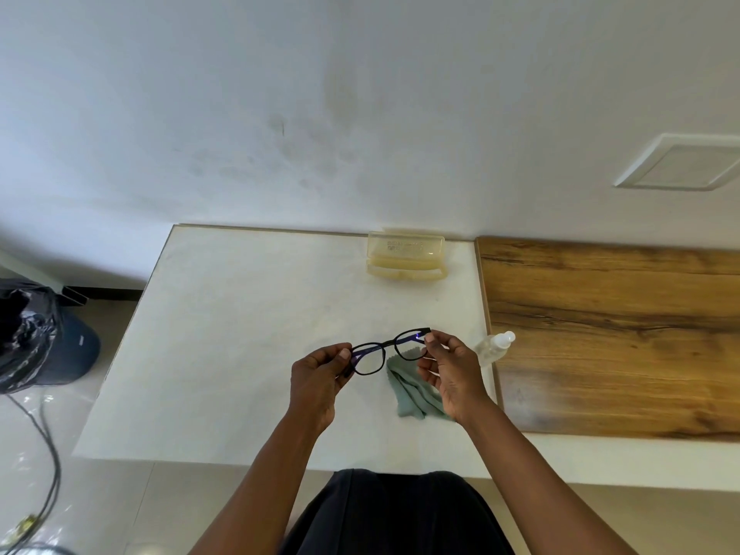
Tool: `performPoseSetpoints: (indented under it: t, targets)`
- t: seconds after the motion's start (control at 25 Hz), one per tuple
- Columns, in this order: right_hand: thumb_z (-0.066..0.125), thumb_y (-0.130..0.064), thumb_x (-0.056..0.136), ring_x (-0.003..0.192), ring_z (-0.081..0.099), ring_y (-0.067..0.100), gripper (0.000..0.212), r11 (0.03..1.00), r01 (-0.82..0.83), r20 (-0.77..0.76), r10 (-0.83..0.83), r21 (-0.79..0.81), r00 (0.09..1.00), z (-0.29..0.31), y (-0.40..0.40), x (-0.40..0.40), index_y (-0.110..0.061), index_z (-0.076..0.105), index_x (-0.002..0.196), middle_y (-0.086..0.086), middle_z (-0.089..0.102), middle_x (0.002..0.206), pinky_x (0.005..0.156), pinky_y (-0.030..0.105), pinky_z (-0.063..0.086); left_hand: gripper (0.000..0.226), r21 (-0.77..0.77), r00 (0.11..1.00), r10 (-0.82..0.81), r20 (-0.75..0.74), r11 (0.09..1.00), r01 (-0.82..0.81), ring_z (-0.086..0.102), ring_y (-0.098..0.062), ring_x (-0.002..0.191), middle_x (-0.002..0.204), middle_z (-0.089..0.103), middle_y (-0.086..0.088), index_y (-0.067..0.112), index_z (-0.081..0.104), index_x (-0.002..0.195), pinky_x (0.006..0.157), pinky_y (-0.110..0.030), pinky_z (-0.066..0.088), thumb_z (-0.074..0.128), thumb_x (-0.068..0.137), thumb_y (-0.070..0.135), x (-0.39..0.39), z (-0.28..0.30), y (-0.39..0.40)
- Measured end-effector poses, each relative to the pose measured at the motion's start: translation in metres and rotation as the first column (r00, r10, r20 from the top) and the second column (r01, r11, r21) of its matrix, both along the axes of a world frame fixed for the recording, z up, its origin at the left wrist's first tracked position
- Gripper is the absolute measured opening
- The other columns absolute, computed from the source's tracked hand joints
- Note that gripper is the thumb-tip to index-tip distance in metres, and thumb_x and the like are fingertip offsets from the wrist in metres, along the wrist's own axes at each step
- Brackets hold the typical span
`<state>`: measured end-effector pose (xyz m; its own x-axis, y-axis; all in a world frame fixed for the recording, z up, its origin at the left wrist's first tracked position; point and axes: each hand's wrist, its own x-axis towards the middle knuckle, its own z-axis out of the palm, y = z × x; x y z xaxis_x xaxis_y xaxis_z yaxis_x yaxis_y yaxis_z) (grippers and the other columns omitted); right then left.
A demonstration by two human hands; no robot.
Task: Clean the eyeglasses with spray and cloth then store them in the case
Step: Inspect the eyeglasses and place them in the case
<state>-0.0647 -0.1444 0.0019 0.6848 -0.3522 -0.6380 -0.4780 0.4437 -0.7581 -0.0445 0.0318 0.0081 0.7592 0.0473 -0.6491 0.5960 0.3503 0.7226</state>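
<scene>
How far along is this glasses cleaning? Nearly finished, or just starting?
I can't tell whether spraying or wiping has happened: the spray bottle and green cloth both lie on the table, untouched. In hand now: the left hand and right hand pinch the eyeglasses at either end, above the cloth. Storing is clearly left: the case sits empty-looking at the table's far edge.

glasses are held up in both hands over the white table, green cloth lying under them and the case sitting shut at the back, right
Not quite. The head view shows the case open at the back of the white table, its lid standing up. The rest holds: the left hand and right hand each pinch an end of the glasses, and the green cloth lies on the table beneath them.
</scene>
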Motion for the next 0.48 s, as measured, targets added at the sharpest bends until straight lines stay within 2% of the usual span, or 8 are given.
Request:
performPoseSetpoints:
  t: [0.12, 0.32, 0.48]
  targets:
    - [0.06, -0.013, 0.088, 0.059, 0.047, 0.013, 0.004, 1.0, 0.001, 0.002, -0.001, -0.016, 1.0, -0.003, -0.003, 0.008, -0.017, 0.062, 0.088, 0.001, 0.056, 0.075, 0.053, 0.022, 0.048, 0.012, 0.014, 0.999, -0.042, 0.004, 0.999, 0.042, 0.063, -0.018, 0.074, 0.083, 0.065, -0.01, 0.003, 0.065, 0.088, 0.067, -0.022, 0.057, 0.054, 0.088, -0.003, 0.006, -0.002, -0.002]
    - [0.06, -0.009, 0.088, 0.061, 0.05, 0.013, 0.005, 0.999, 0.035, -0.018, -0.035, 0.003, 0.999, -0.01, -0.009, 0.019, -0.013, 0.06, 0.084, 0.003, 0.057, 0.073, 0.052, 0.02, 0.049, 0.01, 0.058, 0.998, -0.062, -0.017, 0.996, 0.063, 0.06, -0.014, 0.076, 0.084, 0.064, -0.005, 0.005, 0.065, 0.094, 0.067, -0.025, 0.056, 0.058, 0.087, 0.002, 0.02, -0.006, -0.006]
    - [0.06, -0.009, 0.087, 0.059, 0.05, 0.012, 0.008, 0.998, 0.049, -0.043, -0.051, -0.04, 0.998, -0.015, -0.012, 0.03, -0.012, 0.06, 0.08, 0.004, 0.056, 0.069, 0.056, 0.024, 0.049, 0.01, 0.063, 0.998, -0.06, -0.025, 0.996, 0.061, 0.06, -0.016, 0.077, 0.083, 0.062, -0.006, 0.007, 0.063, 0.087, 0.072, -0.025, 0.052, 0.059, 0.086, -0.002, 0.034, -0.009, -0.013]
